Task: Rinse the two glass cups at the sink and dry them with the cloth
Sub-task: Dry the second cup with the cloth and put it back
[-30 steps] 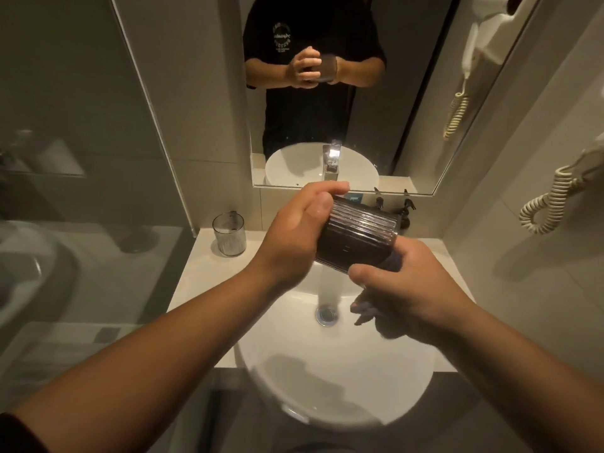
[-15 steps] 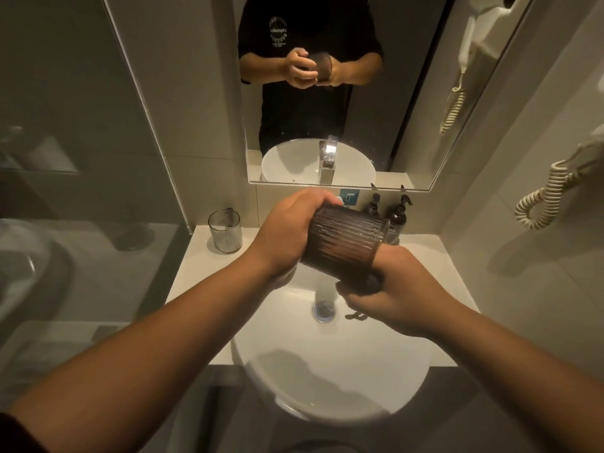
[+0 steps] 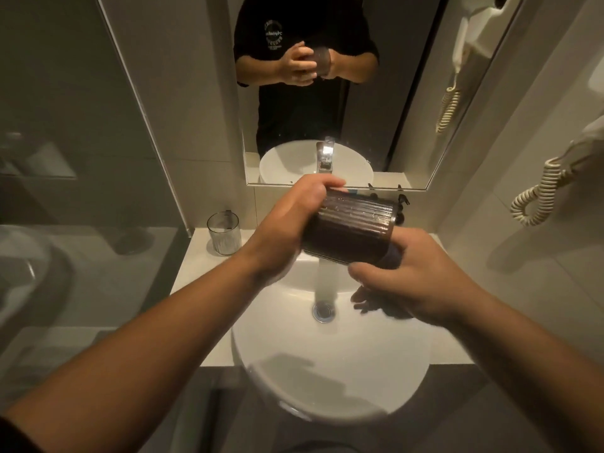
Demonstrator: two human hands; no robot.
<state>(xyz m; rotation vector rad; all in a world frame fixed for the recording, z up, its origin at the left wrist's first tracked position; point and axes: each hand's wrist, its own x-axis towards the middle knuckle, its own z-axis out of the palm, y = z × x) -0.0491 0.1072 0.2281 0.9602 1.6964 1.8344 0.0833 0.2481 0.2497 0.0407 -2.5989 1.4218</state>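
Observation:
A ribbed glass cup [image 3: 351,225] lies on its side in the air above the white sink basin [image 3: 327,371]. My left hand [image 3: 287,227] grips its left end. My right hand [image 3: 411,276] holds a dark cloth [image 3: 390,256] at the cup's right end. The cup looks dark, as if the cloth fills it. More cloth hangs under my right palm. The second glass cup [image 3: 224,233], clear and ribbed, stands upright on the counter at the left, apart from both hands.
The drain [image 3: 323,311] sits below the held cup, which hides most of the faucet. Dark soap bottles [image 3: 401,207] stand behind the cup by the mirror [image 3: 408,125]. A coiled cord [image 3: 536,201] hangs on the right wall. A glass partition rises at the left.
The held cup has turned between my hands and now lies more level. My right hand has shifted with the cloth at the cup's right end. The other cup has not moved.

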